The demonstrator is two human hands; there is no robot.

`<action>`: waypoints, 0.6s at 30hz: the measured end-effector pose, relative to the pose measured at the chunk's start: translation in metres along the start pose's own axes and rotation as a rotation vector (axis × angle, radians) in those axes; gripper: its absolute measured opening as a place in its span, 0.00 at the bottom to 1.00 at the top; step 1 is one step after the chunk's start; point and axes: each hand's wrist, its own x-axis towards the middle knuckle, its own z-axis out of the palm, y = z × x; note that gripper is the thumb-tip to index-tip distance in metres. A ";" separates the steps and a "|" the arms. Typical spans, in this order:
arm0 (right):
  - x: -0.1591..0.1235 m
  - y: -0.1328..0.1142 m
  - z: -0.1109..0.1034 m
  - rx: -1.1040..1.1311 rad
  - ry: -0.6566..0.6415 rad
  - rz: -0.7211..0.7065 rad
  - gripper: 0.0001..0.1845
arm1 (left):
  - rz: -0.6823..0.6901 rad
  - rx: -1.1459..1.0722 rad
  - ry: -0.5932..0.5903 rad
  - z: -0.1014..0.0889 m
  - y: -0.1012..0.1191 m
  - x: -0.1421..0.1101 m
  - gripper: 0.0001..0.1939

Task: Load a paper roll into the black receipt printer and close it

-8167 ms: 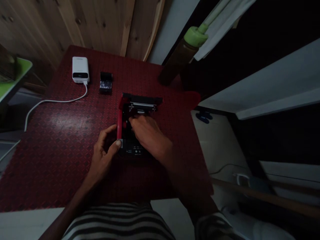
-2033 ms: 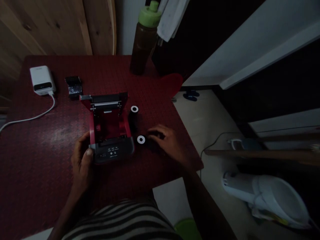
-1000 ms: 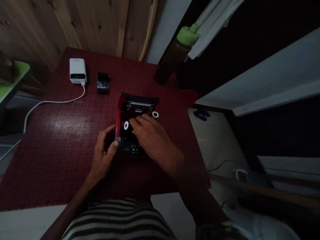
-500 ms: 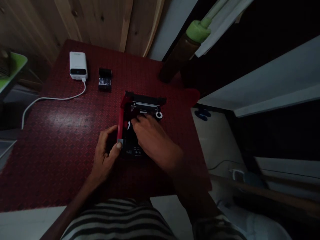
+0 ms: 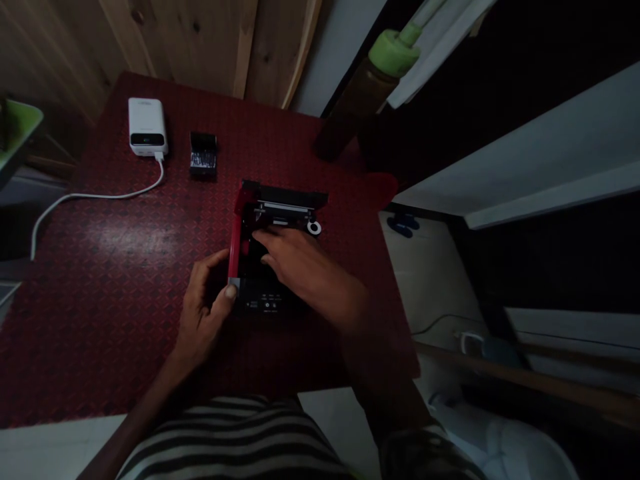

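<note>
A small red-and-black device that looks like a printer (image 5: pixel 234 243) lies on the table with its lid raised at the far side. My left hand (image 5: pixel 203 303) steadies its left side, thumb on the near left corner and fingers curled against the red edge. Into the dark inner compartment reaches my right hand (image 5: pixel 295 257), its fingers stretched to the left and the thumb apart from them. I see nothing held in it, though its palm side is hidden. A white ring (image 5: pixel 314 228) shows at the device's right, just beyond my right hand.
Back left on the red patterned table (image 5: pixel 150 267) stands a white power bank (image 5: pixel 147 127) with a white cable (image 5: pixel 100 196). Beside it lies a small black, shiny film roll (image 5: pixel 203 155). A tall brown bottle with a green cap (image 5: pixel 393 53) stands at the back right.
My right hand's fingers have slid a little left inside the device and straightened, and the white curved piece by them is no longer seen. The left hand keeps its hold. The view has shifted slightly.
</note>
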 end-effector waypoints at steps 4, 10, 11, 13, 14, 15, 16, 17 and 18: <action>-0.016 0.011 -0.009 0.159 -0.021 -0.204 0.21 | 0.006 0.023 0.006 0.001 -0.001 0.000 0.28; -0.005 0.019 -0.007 0.172 -0.093 -0.275 0.22 | 0.018 0.032 0.005 0.000 -0.003 0.001 0.29; -0.002 0.020 -0.006 0.188 -0.091 -0.299 0.22 | 0.018 0.035 0.001 0.000 -0.003 0.001 0.29; 0.001 0.024 -0.002 0.217 -0.068 -0.359 0.20 | 0.024 0.039 0.000 0.000 -0.003 0.001 0.29; 0.001 0.026 0.001 0.224 -0.042 -0.379 0.18 | 0.028 0.038 0.001 0.000 -0.003 0.001 0.29; 0.000 0.029 0.004 0.223 -0.009 -0.386 0.16 | 0.029 0.034 0.003 0.000 -0.004 0.001 0.29; -0.002 0.031 0.007 0.215 0.027 -0.383 0.14 | 0.030 0.030 0.003 0.000 -0.004 0.001 0.29; -0.005 0.034 0.010 0.203 0.063 -0.377 0.11 | 0.030 0.026 0.003 0.000 -0.004 0.002 0.28; -0.008 0.035 0.013 0.190 0.097 -0.372 0.10 | 0.028 0.025 0.003 0.000 -0.003 0.002 0.28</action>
